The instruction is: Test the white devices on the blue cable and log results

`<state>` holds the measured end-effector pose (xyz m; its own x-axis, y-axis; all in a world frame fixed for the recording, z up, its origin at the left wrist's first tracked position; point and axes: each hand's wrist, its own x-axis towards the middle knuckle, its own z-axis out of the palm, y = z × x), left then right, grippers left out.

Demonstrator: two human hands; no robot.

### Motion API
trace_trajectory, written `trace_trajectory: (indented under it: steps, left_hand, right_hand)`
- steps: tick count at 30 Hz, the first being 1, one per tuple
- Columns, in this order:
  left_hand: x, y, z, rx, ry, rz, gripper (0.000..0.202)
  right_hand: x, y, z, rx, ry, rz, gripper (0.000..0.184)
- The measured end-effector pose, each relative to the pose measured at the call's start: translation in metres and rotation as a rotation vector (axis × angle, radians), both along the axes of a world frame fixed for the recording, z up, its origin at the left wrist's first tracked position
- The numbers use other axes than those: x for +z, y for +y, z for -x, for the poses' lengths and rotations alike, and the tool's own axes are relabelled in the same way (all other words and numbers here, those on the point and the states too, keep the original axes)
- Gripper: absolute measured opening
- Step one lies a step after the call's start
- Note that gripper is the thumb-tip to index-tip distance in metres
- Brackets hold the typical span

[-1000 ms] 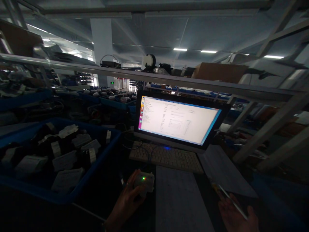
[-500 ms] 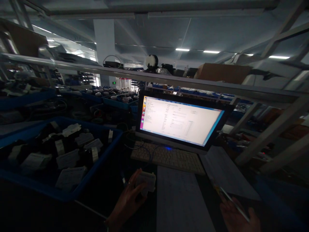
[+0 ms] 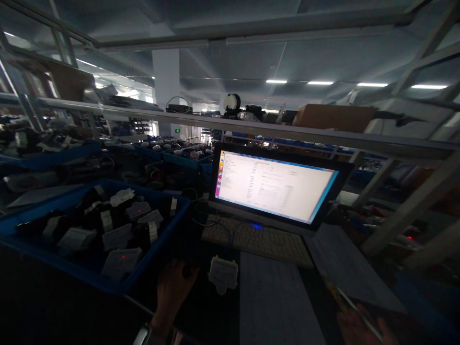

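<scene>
A white plastic box-like unit (image 3: 223, 275) with small tabs lies on the dark bench, below the keyboard. My left hand (image 3: 175, 287) is just left of it, apart from it. Its thumb and forefinger are bowed apart around a dark gap; I make out nothing between them. A watch or band (image 3: 143, 334) is on that wrist. At the lower right my right hand (image 3: 362, 326) is dim and blurred, closed on a thin, light pen-like stick (image 3: 354, 306) over the edge of a paper sheet.
A blue bin (image 3: 124, 287) on the left holds several similar white units with dark parts; two show red lights. A monitor (image 3: 275, 187) stands behind a keyboard (image 3: 257, 242). Paper sheets (image 3: 276, 297) lie on the bench. A shelf rail (image 3: 247, 125) crosses above, carrying a cardboard box (image 3: 334, 117).
My left hand has let go of the white unit, which now rests on the bench, and has moved left. The view has shifted slightly. My right hand still has the stick.
</scene>
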<state>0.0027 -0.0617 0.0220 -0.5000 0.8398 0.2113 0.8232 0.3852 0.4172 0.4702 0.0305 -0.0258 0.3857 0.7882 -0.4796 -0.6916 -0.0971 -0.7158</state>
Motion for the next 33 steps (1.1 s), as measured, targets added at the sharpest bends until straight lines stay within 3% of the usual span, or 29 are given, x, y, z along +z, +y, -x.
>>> trace_trajectory:
  steps: [4,8,12,15,19,23,28,30,33]
  left_hand:
    - [-0.004,0.010,-0.001,0.032,-0.336,0.002,0.027]
    - [-0.009,0.019,0.004,-0.048,-0.761,-0.262,0.036]
    - [0.000,0.019,-0.005,-0.204,-0.938,-0.440,0.048]
    - [0.009,0.019,-0.018,-0.333,-0.934,-0.449,0.050]
    - [0.013,0.024,-0.028,-0.432,-0.738,-0.448,0.041]
    - [0.005,0.031,-0.027,-0.490,-0.553,-0.500,0.032]
    - [-0.005,0.032,-0.028,-0.506,-0.537,-0.499,0.034]
    - [-0.007,0.031,-0.028,-0.512,-0.540,-0.497,0.035]
    - [-0.012,0.033,-0.025,-0.518,-0.526,-0.527,0.038]
  right_hand:
    - [0.001,0.001,0.004,0.003,0.014,-0.032,0.018]
    - [-0.001,0.003,0.009,-0.003,-0.052,-0.127,0.020]
    - [0.003,0.001,0.015,-0.056,0.011,-0.085,0.018]
    - [0.004,0.000,0.015,-0.049,0.031,-0.089,0.019]
    - [-0.004,0.002,0.010,-0.029,-0.023,-0.150,0.022]
    - [-0.010,0.003,0.009,-0.034,-0.057,-0.160,0.024]
    - [-0.008,0.001,0.013,-0.006,-0.098,-0.238,0.027]
    - [-0.003,-0.002,0.012,0.020,-0.161,-0.286,0.029]
    - [0.013,-0.012,0.004,-0.066,-0.287,-0.317,0.043]
